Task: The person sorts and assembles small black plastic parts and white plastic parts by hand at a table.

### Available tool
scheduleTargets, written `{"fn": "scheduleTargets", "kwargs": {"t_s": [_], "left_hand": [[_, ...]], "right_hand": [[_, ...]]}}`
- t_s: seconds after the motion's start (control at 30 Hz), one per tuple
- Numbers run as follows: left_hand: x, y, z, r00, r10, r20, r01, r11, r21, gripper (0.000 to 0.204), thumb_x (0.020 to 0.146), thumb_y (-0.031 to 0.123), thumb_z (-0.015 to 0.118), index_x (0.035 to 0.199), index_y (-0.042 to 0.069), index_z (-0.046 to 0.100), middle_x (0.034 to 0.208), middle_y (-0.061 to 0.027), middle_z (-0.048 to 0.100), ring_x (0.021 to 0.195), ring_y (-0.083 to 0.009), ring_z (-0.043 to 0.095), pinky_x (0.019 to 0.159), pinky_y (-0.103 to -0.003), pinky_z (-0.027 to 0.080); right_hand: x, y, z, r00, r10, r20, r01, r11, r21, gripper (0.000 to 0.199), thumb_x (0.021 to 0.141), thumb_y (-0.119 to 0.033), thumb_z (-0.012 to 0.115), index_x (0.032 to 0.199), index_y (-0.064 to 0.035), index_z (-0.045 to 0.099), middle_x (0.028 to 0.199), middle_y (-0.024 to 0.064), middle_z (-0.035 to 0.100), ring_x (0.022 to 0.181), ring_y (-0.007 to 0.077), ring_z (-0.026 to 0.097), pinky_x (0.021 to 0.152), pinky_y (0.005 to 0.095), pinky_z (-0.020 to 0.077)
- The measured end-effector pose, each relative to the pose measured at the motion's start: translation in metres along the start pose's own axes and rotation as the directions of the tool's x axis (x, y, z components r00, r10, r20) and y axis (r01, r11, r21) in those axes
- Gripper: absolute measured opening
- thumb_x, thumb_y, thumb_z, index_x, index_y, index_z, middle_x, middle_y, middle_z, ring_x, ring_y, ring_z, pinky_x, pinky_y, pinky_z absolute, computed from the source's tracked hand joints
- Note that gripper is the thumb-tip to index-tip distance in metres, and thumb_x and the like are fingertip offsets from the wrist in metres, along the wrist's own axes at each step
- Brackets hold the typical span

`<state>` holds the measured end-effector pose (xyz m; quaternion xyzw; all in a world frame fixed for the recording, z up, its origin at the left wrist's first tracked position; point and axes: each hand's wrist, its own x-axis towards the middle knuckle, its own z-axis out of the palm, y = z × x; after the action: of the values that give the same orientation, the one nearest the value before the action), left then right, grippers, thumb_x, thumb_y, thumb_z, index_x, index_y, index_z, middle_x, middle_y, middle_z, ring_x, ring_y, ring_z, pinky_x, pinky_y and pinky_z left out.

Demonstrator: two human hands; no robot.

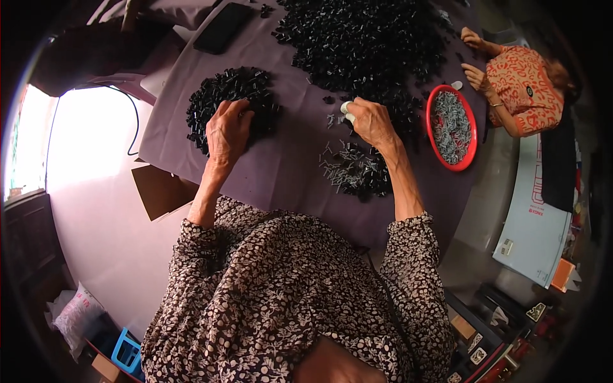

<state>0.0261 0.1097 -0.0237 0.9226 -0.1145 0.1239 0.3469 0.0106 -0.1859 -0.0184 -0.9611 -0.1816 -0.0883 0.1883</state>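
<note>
My left hand [228, 131] rests at the near edge of a heap of small black plastic pieces [258, 86], fingers curled down into it. Whatever the fingertips grip is hidden. To the right, my right hand [373, 121] is closed in a pinch, with white coverings [347, 110] at its thumb and fingertip. What it pinches is too small to make out. Beside those fingertips lie a few loose grey pins [331, 121]. Nearer to me is a mixed pile of grey pins and black pieces [354, 169], below my right wrist.
A much larger black heap [370, 38] covers the far part of the cloth-covered table [287, 147]. At right stands a red oval tray [468, 156] of grey pins. Past it, a person in an orange patterned top [527, 89] reaches to the edge. A dark phone [223, 28] lies far left.
</note>
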Motion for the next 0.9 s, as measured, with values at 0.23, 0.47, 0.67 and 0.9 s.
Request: {"fn": "scheduleTargets", "kwargs": {"t_s": [0.23, 0.47, 0.67, 0.9], "left_hand": [[0.008, 0.029, 0.022, 0.970, 0.236, -0.055, -0.242, 0.957, -0.163, 0.017, 0.070, 0.009, 0.064, 0.086, 0.006, 0.060, 0.075, -0.0102, 0.054, 0.068, -0.0278, 0.057, 0.059, -0.035, 0.047], [0.033, 0.061, 0.095, 0.966, 0.222, 0.135, -0.201, 0.967, -0.156, 0.018, 0.073, 0.015, 0.062, 0.090, 0.008, 0.062, 0.080, -0.0109, 0.056, 0.072, -0.0296, 0.057, 0.064, -0.039, 0.047], [0.036, 0.057, 0.109, 0.931, 0.308, 0.197, -0.290, 0.950, -0.112, 0.019, 0.071, 0.014, 0.061, 0.088, 0.008, 0.063, 0.080, -0.0101, 0.055, 0.080, -0.0286, 0.056, 0.068, -0.039, 0.046], [0.028, 0.060, 0.088, 0.929, 0.075, 0.362, 0.155, 0.810, -0.566, 0.014, 0.073, 0.012, 0.063, 0.083, 0.003, 0.060, 0.073, -0.0083, 0.061, 0.064, -0.0208, 0.060, 0.060, -0.030, 0.048]], "right_hand": [[-0.002, 0.003, 0.003, 0.986, 0.036, 0.164, -0.042, 0.999, 0.034, 0.005, 0.069, 0.002, 0.053, 0.074, -0.0005, 0.052, 0.072, 0.0158, 0.057, 0.068, 0.0366, 0.056, 0.057, 0.0403, 0.0458], [-0.009, -0.014, -0.003, 0.974, 0.131, 0.183, -0.142, 0.988, 0.052, 0.009, 0.069, -0.005, 0.057, 0.073, 0.0002, 0.050, 0.071, 0.0185, 0.057, 0.068, 0.0367, 0.056, 0.060, 0.0397, 0.0451], [-0.025, 0.003, -0.012, 0.910, 0.378, 0.171, -0.409, 0.754, 0.513, 0.010, 0.073, -0.003, 0.061, 0.082, -0.0007, 0.058, 0.073, 0.0046, 0.061, 0.064, 0.0110, 0.057, 0.059, 0.0253, 0.0447], [-0.023, 0.003, -0.014, 0.897, 0.381, 0.225, -0.339, 0.265, 0.903, 0.017, 0.076, -0.003, 0.059, 0.093, -0.0003, 0.060, 0.078, 0.0055, 0.061, 0.069, 0.0100, 0.057, 0.067, 0.0222, 0.0467]]}}
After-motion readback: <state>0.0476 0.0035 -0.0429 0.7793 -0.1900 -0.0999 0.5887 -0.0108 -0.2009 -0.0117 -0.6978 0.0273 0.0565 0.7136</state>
